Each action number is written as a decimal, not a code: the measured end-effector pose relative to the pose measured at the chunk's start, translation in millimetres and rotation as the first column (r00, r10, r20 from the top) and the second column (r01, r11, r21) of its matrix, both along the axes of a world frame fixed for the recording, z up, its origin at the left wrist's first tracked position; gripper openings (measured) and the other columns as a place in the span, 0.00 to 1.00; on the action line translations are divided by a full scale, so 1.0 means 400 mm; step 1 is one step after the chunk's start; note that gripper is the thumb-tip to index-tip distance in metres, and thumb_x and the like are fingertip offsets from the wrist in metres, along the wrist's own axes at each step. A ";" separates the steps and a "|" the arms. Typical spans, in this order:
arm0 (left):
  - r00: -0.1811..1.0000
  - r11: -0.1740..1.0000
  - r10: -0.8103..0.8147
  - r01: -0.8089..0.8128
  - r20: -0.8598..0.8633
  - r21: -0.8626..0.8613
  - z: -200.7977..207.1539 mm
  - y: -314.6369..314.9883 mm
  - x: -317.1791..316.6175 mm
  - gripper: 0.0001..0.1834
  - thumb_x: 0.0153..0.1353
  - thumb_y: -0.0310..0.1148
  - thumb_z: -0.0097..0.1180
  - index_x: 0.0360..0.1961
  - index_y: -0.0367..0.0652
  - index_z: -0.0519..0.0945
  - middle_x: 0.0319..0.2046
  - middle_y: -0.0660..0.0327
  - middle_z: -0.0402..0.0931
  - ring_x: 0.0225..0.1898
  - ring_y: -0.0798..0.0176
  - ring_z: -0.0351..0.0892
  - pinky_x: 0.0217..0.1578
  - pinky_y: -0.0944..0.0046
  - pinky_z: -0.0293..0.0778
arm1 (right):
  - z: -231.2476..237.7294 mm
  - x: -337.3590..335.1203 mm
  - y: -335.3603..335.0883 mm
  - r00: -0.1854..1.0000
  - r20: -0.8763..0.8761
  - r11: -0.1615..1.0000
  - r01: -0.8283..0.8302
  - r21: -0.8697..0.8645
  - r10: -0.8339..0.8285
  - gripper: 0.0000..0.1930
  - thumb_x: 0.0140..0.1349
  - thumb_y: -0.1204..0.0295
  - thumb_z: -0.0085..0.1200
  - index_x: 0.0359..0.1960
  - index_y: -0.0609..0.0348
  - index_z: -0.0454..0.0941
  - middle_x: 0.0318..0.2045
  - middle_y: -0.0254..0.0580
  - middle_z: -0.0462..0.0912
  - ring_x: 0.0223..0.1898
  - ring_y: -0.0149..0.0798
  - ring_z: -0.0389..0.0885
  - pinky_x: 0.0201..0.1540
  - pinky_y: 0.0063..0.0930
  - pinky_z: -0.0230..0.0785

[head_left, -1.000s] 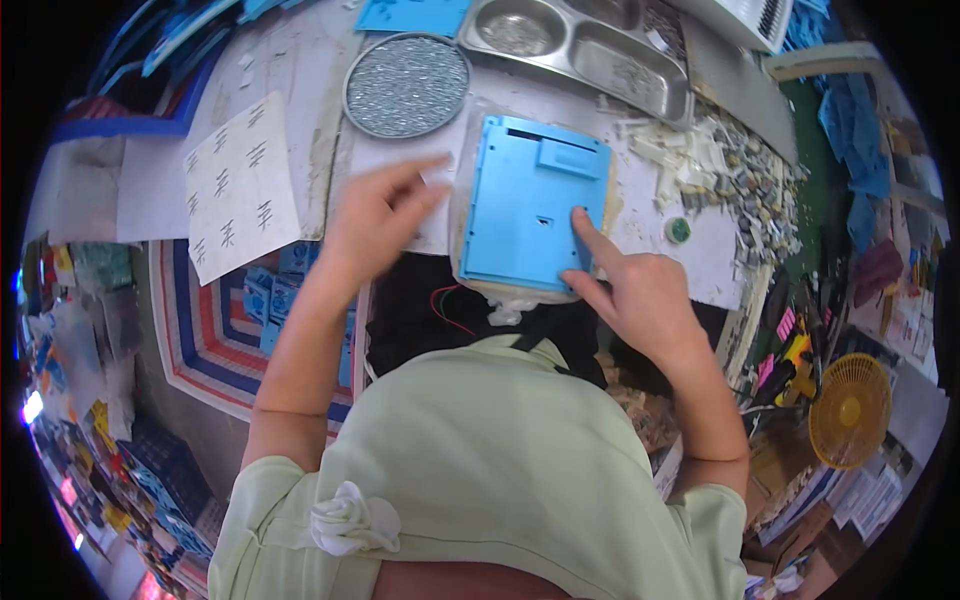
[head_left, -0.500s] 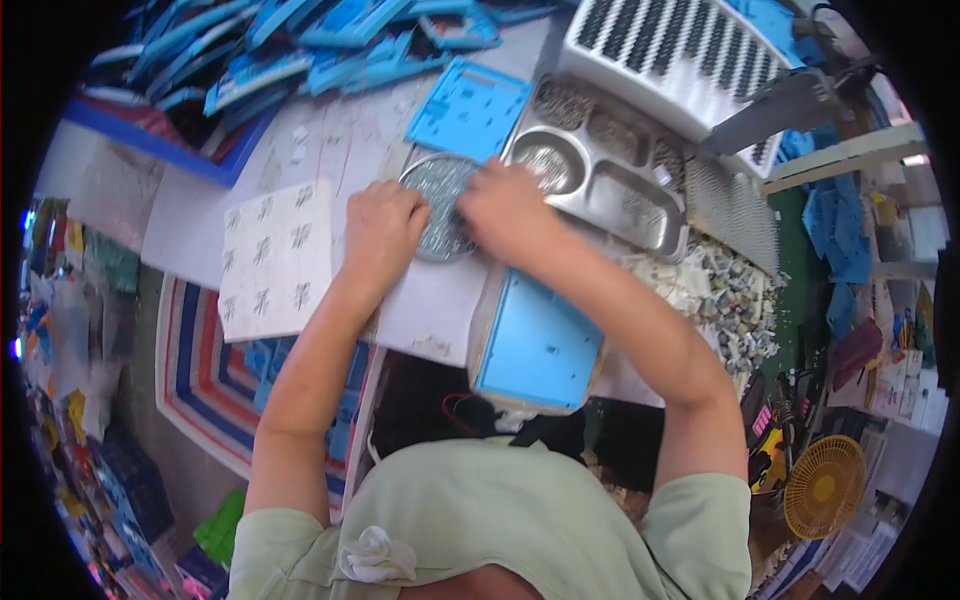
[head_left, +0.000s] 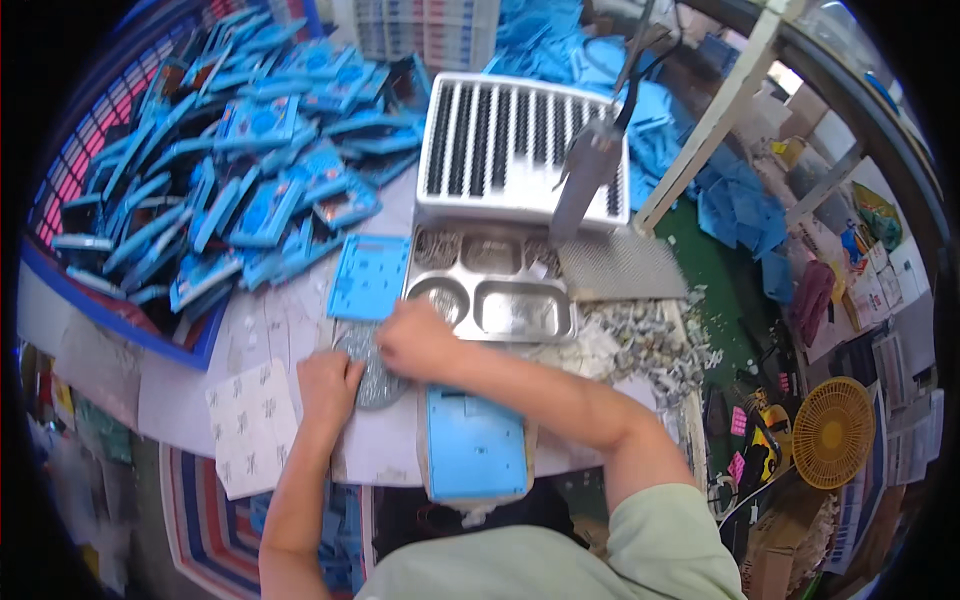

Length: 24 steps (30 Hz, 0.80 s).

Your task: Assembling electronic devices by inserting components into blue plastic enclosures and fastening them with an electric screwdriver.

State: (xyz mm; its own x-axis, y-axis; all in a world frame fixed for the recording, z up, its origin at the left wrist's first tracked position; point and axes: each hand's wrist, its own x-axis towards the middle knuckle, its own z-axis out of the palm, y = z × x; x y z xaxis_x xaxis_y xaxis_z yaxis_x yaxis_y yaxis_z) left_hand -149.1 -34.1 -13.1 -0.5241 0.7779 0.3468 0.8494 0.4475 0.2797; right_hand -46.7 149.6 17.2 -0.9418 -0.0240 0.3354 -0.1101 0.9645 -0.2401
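Note:
My right hand (head_left: 420, 342) reaches over a round dish (head_left: 376, 388) filled with small shiny metal pieces, its fingers curled together at the far right rim. My left hand (head_left: 328, 388) is closed at the dish's left side, thumb toward the rim. Whatever either hand pinches is hidden. Just beyond the dish lies a flat blue plastic panel (head_left: 368, 280). Another blue panel (head_left: 476, 445) sits at the table's front edge, below my right forearm. To the left of my left hand is a white sheet (head_left: 248, 432) with small dark marks or parts in spaced groups.
A compartmented steel tray (head_left: 468, 279) with small metal parts stands beyond my right hand. Behind it is a white rack (head_left: 522, 182) with rows of black pieces; a grey powered driver (head_left: 588, 172) hangs before it. Blue casings (head_left: 255, 125) fill a basket (head_left: 150, 335) at far left.
The view has swung upward and to the right, so the basket and rack show more fully. My hands stay at the dish, the right one still over its far right side.

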 end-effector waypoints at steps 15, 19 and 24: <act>0.768 0.976 -0.178 0.059 0.615 0.209 0.062 -0.010 0.238 0.10 0.63 0.28 0.57 0.27 0.34 0.73 0.23 0.54 0.69 0.26 0.57 0.70 0.30 0.61 0.67 | 0.005 0.440 0.100 0.971 0.020 0.881 0.223 -0.418 -0.236 0.05 0.54 0.70 0.63 0.29 0.57 0.85 0.29 0.36 0.84 0.38 0.43 0.75 0.44 0.35 0.70; 0.827 0.958 -0.247 0.130 0.504 0.257 0.035 0.000 0.241 0.08 0.62 0.29 0.56 0.30 0.35 0.74 0.26 0.50 0.73 0.31 0.45 0.74 0.34 0.52 0.69 | 0.026 0.413 0.109 0.983 0.094 0.934 0.179 -0.309 -0.157 0.04 0.52 0.73 0.64 0.28 0.59 0.84 0.28 0.38 0.84 0.38 0.43 0.75 0.44 0.34 0.70; 0.865 0.957 -0.288 0.252 0.411 0.142 0.056 0.015 0.241 0.08 0.61 0.29 0.57 0.31 0.37 0.74 0.28 0.52 0.73 0.32 0.49 0.74 0.34 0.53 0.67 | 0.048 0.403 0.132 0.935 0.317 0.867 0.285 -0.409 -0.158 0.06 0.52 0.70 0.63 0.30 0.59 0.86 0.30 0.39 0.85 0.39 0.45 0.76 0.46 0.36 0.70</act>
